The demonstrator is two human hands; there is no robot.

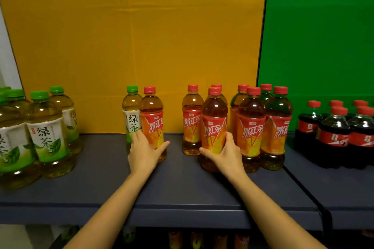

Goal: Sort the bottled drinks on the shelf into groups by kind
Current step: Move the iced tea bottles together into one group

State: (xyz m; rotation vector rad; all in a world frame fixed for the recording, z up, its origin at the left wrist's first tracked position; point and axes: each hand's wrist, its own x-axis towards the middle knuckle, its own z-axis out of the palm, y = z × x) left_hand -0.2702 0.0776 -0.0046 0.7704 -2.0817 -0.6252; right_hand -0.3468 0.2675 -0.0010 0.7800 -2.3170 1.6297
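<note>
Risk first: left hand (144,152) grips the stray red-tea btl (152,125), centre-left of frame, w/ fingers pushed between it and the lone green-tea btl (131,113) just beside it. Pulling out may tip the green one. Right hand (223,154) wraps the front red-tea btl (214,127), centre-right, close against the red-tea group (265,125). A sideways push could knock the neighbours over.

Btls are clear smooth plastic, tall, w/ rounded shoulders, screw caps and glossy film labels, so probably slippery. Shelf (182,186) is flat, matt grey. Green-tea group (45,133) stands at left, cola btls (334,133) at right edge.
</note>
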